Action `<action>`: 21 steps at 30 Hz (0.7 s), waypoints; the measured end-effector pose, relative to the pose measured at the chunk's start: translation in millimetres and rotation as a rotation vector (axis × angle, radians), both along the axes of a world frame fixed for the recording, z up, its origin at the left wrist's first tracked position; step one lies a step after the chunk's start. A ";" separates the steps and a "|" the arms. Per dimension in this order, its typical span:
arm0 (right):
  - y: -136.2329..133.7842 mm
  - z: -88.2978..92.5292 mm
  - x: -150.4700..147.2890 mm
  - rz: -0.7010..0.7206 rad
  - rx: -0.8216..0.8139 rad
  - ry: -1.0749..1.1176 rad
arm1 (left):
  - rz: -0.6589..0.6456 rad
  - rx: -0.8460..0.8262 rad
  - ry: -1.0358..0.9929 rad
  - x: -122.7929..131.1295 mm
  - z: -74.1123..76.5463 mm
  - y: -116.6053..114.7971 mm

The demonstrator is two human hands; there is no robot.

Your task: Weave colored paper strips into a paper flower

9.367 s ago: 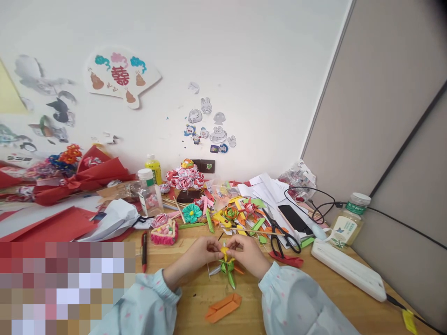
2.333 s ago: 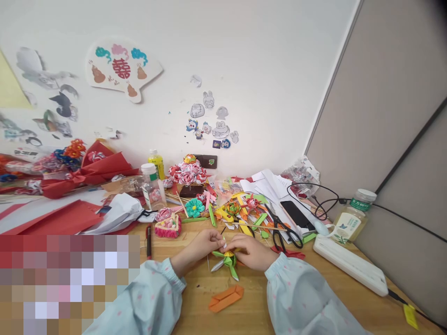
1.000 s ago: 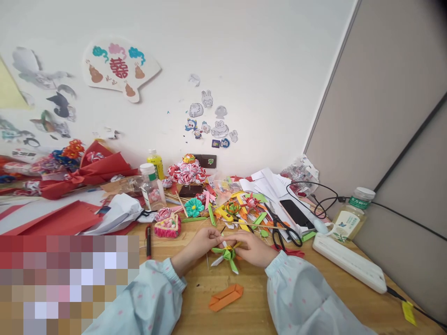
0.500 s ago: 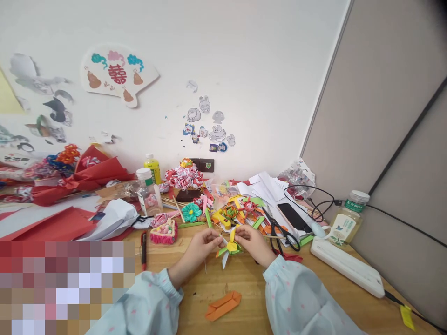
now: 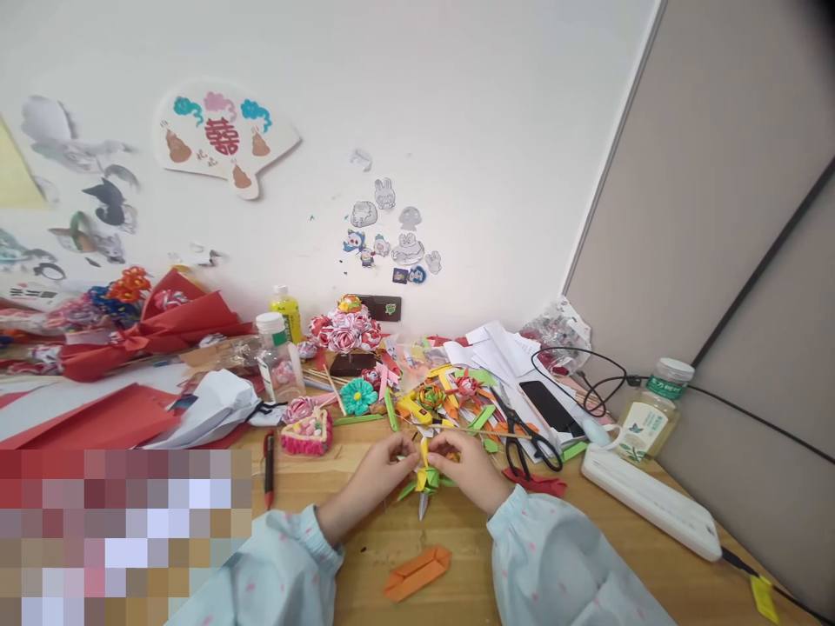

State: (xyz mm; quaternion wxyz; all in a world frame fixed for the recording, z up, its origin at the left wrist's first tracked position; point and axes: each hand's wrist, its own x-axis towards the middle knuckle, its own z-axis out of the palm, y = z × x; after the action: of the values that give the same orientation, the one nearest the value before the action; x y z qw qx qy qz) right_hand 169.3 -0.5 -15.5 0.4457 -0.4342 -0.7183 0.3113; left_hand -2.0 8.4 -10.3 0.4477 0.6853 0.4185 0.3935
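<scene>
Both hands meet over the wooden table (image 5: 658,574) and pinch a small folded paper flower (image 5: 426,477) with green leaves and a yellow centre. My left hand (image 5: 377,474) grips its left side with fingers closed. Opposite it, my right hand (image 5: 464,467) holds the right side, fingers curled on the yellow part. A white strip hangs down from the flower. A folded orange paper piece (image 5: 417,573) lies on the table just below my hands.
Behind my hands lies a heap of paper flowers and coloured strips (image 5: 444,400), black scissors (image 5: 525,435), a phone (image 5: 551,409) and a red pen (image 5: 269,469). A white power strip (image 5: 652,504) and a bottle (image 5: 649,417) sit at the right. Red paper (image 5: 104,417) covers the left.
The flower was pressed near the table earlier, then lifted and turned between my fingers; now it sits a little lower again. The camera view shifted slightly.
</scene>
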 end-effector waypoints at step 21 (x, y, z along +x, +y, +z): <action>-9.7 7.4 -6.4 -0.048 0.087 0.140 | 0.118 0.299 0.046 2.6 13.1 -18.5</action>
State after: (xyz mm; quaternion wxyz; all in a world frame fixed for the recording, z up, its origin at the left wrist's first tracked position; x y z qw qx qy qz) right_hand 162.9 -10.1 -8.2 0.5206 -0.4086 -0.6875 0.2988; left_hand 0.7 -10.1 2.9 0.3071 0.7273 0.4048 0.4614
